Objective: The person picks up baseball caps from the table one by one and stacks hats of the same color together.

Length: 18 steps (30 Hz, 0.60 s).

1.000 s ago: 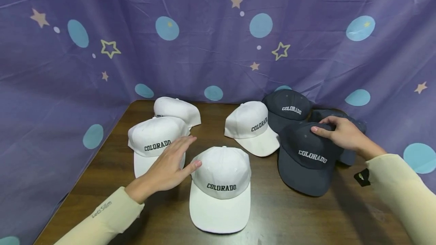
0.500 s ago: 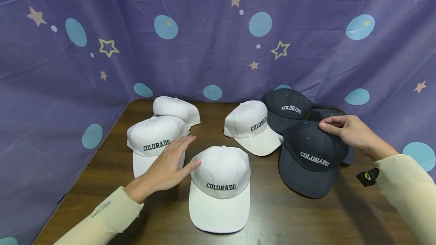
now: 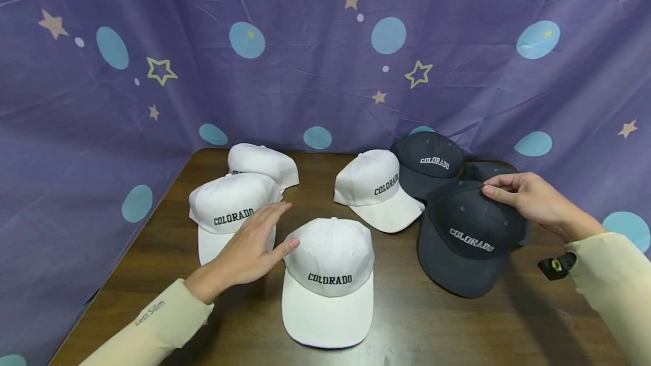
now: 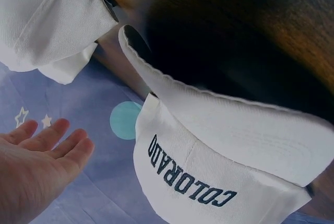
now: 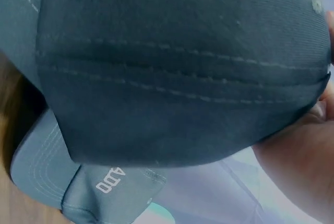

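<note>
My right hand (image 3: 539, 205) pinches the top of a dark navy cap (image 3: 468, 236) with white COLORADO lettering, its brim toward me. In the right wrist view that cap's (image 5: 182, 78) stitched side panel fills most of the picture, hiding most of the fingers. My left hand (image 3: 249, 247) hovers with fingers extended between two white caps. One white cap (image 3: 328, 281) stands in front, beside the thumb; whether they touch I cannot tell. The other white cap (image 3: 229, 202) sits behind the hand and is partly covered by it. In the left wrist view the left hand (image 4: 42, 166) holds nothing.
Further back are a white cap (image 3: 261, 162) at left and another white cap (image 3: 373, 185) near the middle. A dark cap (image 3: 429, 157) stands behind that one, and another dark cap (image 3: 485, 170) is mostly hidden. A patterned purple cloth (image 3: 315, 89) hangs behind the wooden table (image 3: 396, 309).
My right hand has moved right with the navy cap, which turned slightly and covers more of the dark cap behind it. The left hand has stayed almost still.
</note>
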### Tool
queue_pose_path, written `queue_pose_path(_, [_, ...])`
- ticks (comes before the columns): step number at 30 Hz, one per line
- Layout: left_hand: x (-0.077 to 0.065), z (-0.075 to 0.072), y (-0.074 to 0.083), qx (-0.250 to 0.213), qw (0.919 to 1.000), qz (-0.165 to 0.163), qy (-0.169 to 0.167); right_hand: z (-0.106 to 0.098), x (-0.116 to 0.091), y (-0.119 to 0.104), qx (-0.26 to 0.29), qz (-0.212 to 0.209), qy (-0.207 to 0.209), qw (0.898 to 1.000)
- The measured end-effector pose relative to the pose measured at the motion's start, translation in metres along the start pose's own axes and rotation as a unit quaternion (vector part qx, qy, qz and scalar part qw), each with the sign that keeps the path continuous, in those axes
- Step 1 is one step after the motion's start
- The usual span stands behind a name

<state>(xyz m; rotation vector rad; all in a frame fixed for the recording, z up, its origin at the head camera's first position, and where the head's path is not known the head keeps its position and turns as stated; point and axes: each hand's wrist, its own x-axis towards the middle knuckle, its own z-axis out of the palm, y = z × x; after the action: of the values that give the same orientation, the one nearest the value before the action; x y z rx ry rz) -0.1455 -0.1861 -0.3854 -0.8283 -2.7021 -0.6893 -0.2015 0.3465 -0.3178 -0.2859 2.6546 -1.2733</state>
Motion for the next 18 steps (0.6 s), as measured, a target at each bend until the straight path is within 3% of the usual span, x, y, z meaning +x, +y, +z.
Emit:
queue_pose_path(11, [-0.0005,-0.0013,-0.0002,0.006,1.0000,-0.001,0.003,-0.0022,-0.0057,-0.0027,0.071,-0.011,-0.027,0.997])
queue_pose_path(18, [-0.0005,-0.0017,-0.0004,0.007,1.0000,0.002,0.005,-0.0005,-0.0096,-0.0047,0.088,-0.028,-0.051,0.994])
